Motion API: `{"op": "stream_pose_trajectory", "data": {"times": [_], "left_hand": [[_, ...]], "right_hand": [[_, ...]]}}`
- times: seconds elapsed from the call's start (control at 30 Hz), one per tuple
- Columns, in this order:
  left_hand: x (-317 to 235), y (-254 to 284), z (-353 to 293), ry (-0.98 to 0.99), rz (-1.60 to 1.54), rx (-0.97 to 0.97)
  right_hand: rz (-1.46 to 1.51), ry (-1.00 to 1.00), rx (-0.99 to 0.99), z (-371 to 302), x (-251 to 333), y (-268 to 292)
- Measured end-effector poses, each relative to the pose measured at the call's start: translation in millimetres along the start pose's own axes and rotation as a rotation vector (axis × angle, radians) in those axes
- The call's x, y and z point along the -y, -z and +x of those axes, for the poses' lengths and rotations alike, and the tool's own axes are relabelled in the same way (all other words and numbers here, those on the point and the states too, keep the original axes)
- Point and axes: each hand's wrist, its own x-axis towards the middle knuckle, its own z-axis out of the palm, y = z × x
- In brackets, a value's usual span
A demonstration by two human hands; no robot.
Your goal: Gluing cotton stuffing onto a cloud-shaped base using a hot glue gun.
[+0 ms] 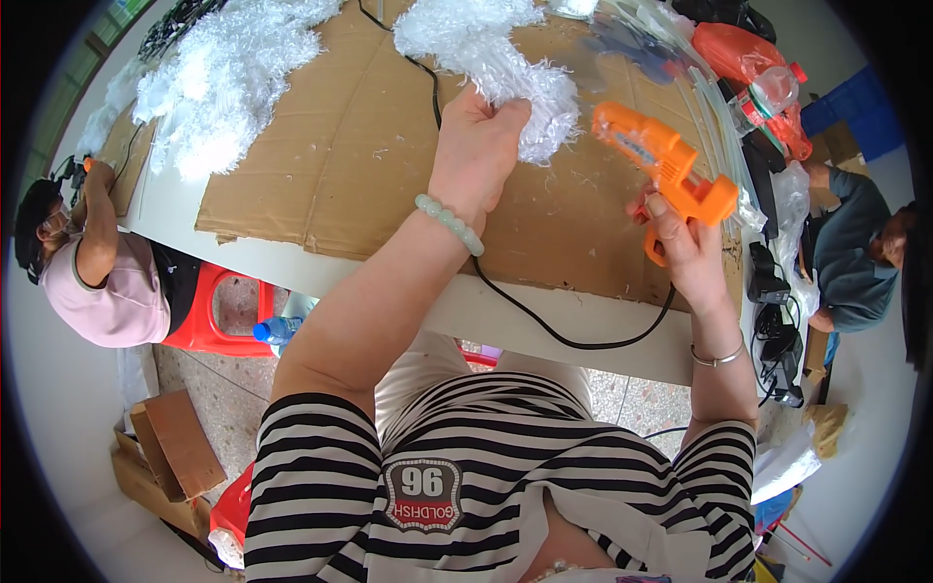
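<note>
My left hand (476, 146) is closed, thumb and fingers pinching the edge of a strip of shiny white tinsel fringe (549, 107). The strip trails away toward the far side of the table. In my right hand (692, 257) is an orange hot glue gun (661, 146), gripped by its handle. Its nozzle end points up and to the left, apart from the fringe. A black cord (583, 345) hangs in a loop between the glue gun and my left wrist. Under both hands lies a flat sheet of brown cardboard (340, 155).
A large heap of white tinsel (224, 83) covers the far left. Clear thin sticks (705, 107), a plastic bottle (773, 92) and a red bag (734, 53) crowd the far right. Black adapters (777, 335) hang along the right edge. One person (107, 262) sits left, another (855, 253) right.
</note>
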Motion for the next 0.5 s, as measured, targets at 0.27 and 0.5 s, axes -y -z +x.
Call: {"op": "stream_pose_trajectory", "data": {"times": [0.27, 0.5], "left_hand": [[8, 1, 0, 0.216, -0.102, 0.175], [13, -9, -12, 0.184, -0.119, 0.364]], "right_hand": [[0.315, -0.120, -0.253, 13, 8, -5], [0.278, -0.102, -0.200, 20, -1, -14]]}}
